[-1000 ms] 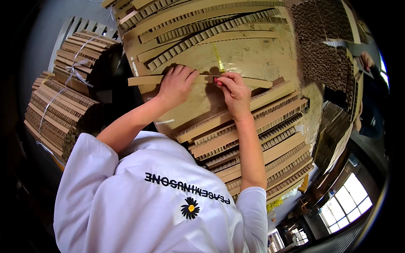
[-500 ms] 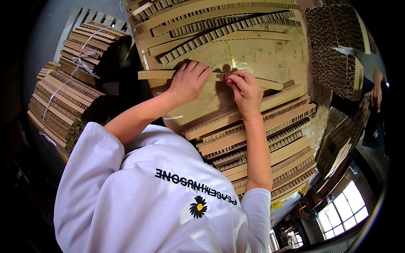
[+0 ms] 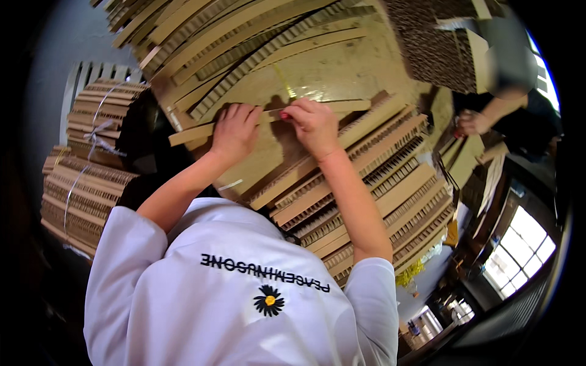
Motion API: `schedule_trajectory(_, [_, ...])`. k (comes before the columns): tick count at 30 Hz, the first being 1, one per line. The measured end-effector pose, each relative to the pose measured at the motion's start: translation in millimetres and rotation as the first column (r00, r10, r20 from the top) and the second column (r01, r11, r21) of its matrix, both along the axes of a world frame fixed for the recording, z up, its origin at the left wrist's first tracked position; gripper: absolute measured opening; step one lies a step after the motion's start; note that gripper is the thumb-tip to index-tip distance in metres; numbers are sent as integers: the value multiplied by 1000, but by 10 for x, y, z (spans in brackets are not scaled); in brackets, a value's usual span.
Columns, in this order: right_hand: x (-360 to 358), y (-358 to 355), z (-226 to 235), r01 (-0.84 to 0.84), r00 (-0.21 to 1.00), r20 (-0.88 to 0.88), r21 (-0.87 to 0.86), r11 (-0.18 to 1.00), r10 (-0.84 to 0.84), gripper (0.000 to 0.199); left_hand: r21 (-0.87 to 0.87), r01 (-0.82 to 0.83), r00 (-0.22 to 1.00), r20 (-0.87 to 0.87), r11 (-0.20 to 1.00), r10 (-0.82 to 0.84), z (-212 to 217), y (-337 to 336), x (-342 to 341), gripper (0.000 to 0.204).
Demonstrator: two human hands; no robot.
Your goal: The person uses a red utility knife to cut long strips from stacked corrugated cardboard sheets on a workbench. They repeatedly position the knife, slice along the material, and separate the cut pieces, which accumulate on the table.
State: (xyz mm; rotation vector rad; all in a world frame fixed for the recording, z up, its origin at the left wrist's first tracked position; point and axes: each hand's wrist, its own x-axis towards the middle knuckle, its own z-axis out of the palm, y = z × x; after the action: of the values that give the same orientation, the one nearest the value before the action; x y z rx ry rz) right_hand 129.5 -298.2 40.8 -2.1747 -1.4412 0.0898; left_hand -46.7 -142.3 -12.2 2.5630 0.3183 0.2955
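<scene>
A long tan strip of honeycomb cardboard (image 3: 190, 134) lies slantwise across the worktable in front of me. My left hand (image 3: 235, 131) is over its left part, fingers curled across the strip and gripping it. Just to the right, my right hand (image 3: 314, 125) is closed in a pinch at the strip's upper edge. A small red thing (image 3: 284, 114) shows at those fingertips; most of it is hidden, so its kind is unclear. The strip's right end (image 3: 353, 105) extends beyond my right hand.
Several cardboard strips (image 3: 244, 36) lie along the table's far side, and more are stacked (image 3: 378, 183) near my right forearm. Tied bundles (image 3: 85, 192) stand at left. Dark honeycomb blocks (image 3: 427, 43) sit at far right, by a co-worker's hand (image 3: 473, 122).
The view has turned, so the table and my hands appear further left. My right hand sits slightly closer to my left hand on the strip. The co-worker's arm now reaches further into view.
</scene>
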Motion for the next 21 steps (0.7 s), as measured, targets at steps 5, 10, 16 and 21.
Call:
schedule_trajectory(5, [-41, -38, 24, 31, 1000, 3, -39, 999, -31, 10, -47, 56, 998, 30, 997, -55, 15, 47, 0, 55])
schedule_trajectory(10, [-41, -33, 38, 22, 1000, -7, -68, 997, -22, 12, -119, 68, 998, 20, 991, -66, 45, 125, -26, 55])
schedule_trajectory(16, [-33, -76, -114, 14, 1000, -13, -11, 1000, -14, 7, -100, 164, 984, -54, 981, -170, 15, 283, -43, 53])
schedule_trajectory(21, [102, -176, 313, 151, 976, -185, 179, 972, -118, 17, -13, 162, 986, 35, 987, -161, 10, 297, 25, 55])
